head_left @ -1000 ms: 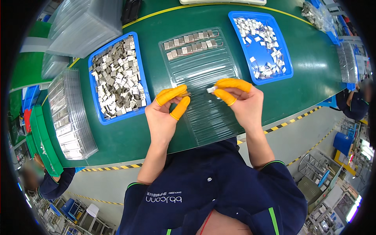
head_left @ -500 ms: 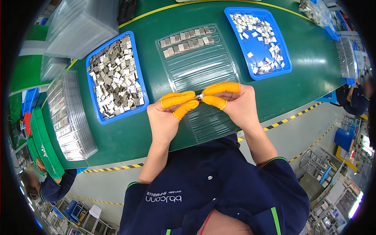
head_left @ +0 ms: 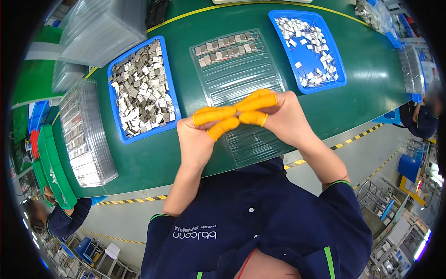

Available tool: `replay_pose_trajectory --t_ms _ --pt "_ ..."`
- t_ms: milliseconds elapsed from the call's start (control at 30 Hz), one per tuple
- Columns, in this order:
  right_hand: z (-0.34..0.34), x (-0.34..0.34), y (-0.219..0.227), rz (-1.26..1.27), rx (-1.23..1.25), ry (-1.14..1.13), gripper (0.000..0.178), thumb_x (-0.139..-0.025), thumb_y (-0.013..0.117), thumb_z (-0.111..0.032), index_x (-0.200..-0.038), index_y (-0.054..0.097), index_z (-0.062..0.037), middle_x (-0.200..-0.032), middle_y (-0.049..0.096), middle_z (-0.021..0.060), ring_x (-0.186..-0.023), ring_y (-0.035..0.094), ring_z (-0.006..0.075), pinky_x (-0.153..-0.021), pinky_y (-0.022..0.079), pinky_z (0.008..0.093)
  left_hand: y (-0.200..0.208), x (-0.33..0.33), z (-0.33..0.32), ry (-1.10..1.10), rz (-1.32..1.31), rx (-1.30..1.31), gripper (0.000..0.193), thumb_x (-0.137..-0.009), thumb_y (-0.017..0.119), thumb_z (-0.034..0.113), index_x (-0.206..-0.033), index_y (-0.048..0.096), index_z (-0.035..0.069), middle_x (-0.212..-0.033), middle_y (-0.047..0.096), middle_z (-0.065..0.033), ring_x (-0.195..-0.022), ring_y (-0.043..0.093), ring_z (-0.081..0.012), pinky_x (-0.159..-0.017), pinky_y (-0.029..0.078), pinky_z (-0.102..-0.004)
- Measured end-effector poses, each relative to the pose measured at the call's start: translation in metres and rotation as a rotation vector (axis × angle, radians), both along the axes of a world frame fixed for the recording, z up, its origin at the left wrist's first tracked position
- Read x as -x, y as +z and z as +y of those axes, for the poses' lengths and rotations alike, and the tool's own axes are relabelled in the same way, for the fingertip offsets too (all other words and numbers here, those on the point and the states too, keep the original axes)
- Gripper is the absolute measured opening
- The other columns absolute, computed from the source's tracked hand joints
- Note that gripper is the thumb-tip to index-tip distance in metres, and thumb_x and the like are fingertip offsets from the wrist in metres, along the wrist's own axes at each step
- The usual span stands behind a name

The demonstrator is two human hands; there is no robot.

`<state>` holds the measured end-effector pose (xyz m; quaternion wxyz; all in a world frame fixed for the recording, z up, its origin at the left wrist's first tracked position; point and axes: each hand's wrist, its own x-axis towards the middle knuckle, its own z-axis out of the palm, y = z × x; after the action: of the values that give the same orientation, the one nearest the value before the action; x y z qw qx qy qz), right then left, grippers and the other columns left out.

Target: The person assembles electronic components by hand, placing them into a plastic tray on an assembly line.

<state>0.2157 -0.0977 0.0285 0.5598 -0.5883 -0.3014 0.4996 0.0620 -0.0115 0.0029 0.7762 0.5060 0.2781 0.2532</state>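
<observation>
While the left hand and the right hand meet over a clear ridged tray, their thumbs and forefingers, in yellow finger covers, are pinched tip to tip on a small part; only a speck shows between them, so its fit cannot be told. Just beyond the fingertips, the tray's grooves are bare. At its far end lie two rows of grey metal parts: judging by this, two rows are done, most grooves are left, and the piece in hand is not yet laid down. Ahead and left of the left hand, a blue bin is heaped with metal shells. Beyond the right hand, another blue bin, partly bare, holds white wired connectors. Farther left stand stacked clear trays.
</observation>
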Motion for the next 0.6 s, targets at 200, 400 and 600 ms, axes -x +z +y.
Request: replay_pose_trajectory --t_ms 200,400,600 --pt "0.043 -0.011 -0.009 -0.894 -0.252 -0.006 0.014 -0.07 0.072 -0.005 -0.084 0.07 -0.0054 -0.088 0.065 0.0053 -0.084 0.06 0.0213 -0.077 0.048 0.0304 -0.006 -0.004 -0.006 0.297 0.269 -0.602 0.049 -0.076 0.068 0.0 -0.121 0.051 0.001 -0.117 0.058 -0.0125 -0.111 0.055 -0.0219 -0.092 0.045 -0.0343" --pt "0.08 -0.006 -0.042 -1.565 -0.494 0.007 0.013 -0.059 0.065 -0.007 -0.072 0.069 -0.0072 -0.078 0.06 0.0031 -0.087 0.056 0.0193 -0.088 0.043 0.0353 -0.02 0.027 -0.011 0.346 0.561 -1.205 0.027 -0.071 0.069 0.001 -0.096 0.066 0.011 -0.11 0.061 -0.0026 -0.114 0.052 -0.0245 -0.108 0.015 -0.0545" --pt "0.082 -0.006 -0.054 -1.49 -0.423 0.026 0.013 -0.06 0.068 -0.007 -0.072 0.069 -0.0057 -0.084 0.061 0.0045 -0.092 0.055 0.0207 -0.087 0.043 0.0343 -0.013 0.056 0.011 0.469 0.741 -1.246 0.023 -0.071 0.07 0.004 -0.091 0.067 0.013 -0.106 0.061 0.0006 -0.113 0.052 -0.0228 -0.108 0.011 -0.0539"
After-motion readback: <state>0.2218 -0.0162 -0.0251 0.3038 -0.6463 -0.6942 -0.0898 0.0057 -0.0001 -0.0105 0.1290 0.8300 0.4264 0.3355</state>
